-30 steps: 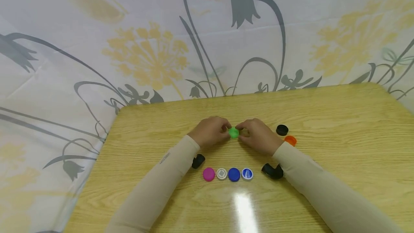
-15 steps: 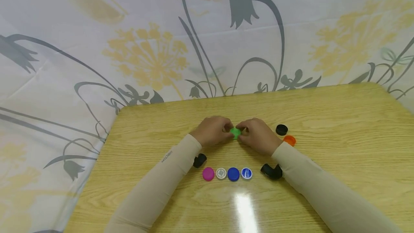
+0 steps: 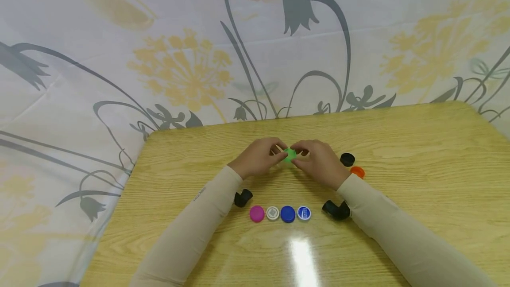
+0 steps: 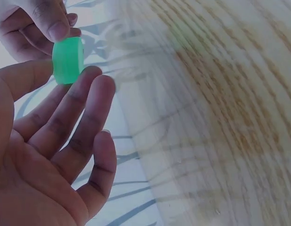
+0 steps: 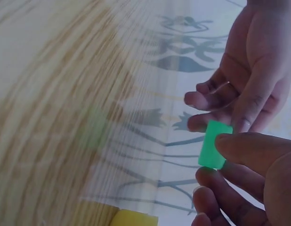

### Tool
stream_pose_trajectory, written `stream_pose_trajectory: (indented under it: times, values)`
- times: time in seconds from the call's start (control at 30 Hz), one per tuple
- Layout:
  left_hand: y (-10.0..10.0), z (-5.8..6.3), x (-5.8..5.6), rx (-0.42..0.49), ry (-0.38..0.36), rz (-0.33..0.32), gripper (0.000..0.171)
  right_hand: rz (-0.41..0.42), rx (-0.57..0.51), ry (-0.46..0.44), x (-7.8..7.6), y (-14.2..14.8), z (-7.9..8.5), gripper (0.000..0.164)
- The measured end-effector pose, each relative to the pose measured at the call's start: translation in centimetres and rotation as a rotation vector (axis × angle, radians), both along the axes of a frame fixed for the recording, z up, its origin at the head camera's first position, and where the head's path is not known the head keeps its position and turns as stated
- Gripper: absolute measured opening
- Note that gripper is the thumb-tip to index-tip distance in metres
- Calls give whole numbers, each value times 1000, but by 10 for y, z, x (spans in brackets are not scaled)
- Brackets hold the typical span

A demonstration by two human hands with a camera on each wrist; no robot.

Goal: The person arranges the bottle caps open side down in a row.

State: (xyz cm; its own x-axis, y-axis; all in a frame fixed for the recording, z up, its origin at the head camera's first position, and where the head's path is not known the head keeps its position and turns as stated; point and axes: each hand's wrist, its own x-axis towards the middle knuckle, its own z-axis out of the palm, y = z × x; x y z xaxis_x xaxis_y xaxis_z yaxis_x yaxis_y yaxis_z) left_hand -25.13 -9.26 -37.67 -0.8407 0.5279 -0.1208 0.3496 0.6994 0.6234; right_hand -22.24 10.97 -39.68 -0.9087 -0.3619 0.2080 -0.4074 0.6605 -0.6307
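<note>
A green bottle cap (image 3: pixel 289 154) is held between my two hands, lifted off the wooden table. My left hand (image 3: pixel 259 156) pinches it from the left with thumb and fingertips. From the right, my right hand (image 3: pixel 320 163) does the same, its thumb (image 5: pixel 244 146) lying over the cap's side. The left wrist view shows the green cap (image 4: pixel 68 60) turned on its edge, the other left fingers spread loosely below. A gap of air separates the cap from the tabletop in both wrist views.
Nearer me lies a row of caps: magenta (image 3: pixel 256 214), white (image 3: pixel 272 213), blue (image 3: pixel 287 214) and blue-and-white (image 3: pixel 304 213). A black cap (image 3: pixel 347 159) and an orange cap (image 3: pixel 357 172) sit by my right wrist. Black curved pieces (image 3: pixel 243 198) show beside the forearms. A patterned curtain (image 3: pixel 255 48) hangs behind the table (image 3: pixel 418 154).
Both hands have risen slightly from the table with the green cap between them, moving a little away from me. The other caps have stayed where they were.
</note>
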Motion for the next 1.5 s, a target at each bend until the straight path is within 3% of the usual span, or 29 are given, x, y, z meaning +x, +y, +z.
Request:
stream_pose_trajectory:
  times: [0.33, 0.57, 0.73, 0.9, 1.03, 1.5]
  values:
    - [-2, 10, 8, 116, 29, 53, 30, 20, -112, -53, 4, 1, 1, 33]
    - [-4, 12, 16, 163, 161, 77, 37, 15, -258, -234, 5, 3, 6, 32]
    - [-5, 13, 20, 188, 237, 33, 35, 1, -313, -289, 6, 3, 11, 33]
    - [-6, 16, 24, 185, 293, -13, 25, 10, -330, -295, 8, 3, 13, 31]
    - [-6, 20, 28, 159, 315, -9, 19, 18, -338, -269, 9, 3, 14, 30]
    - [-4, 22, 56, 163, 267, 41, 19, 33, -332, -182, 29, 2, 13, 24]
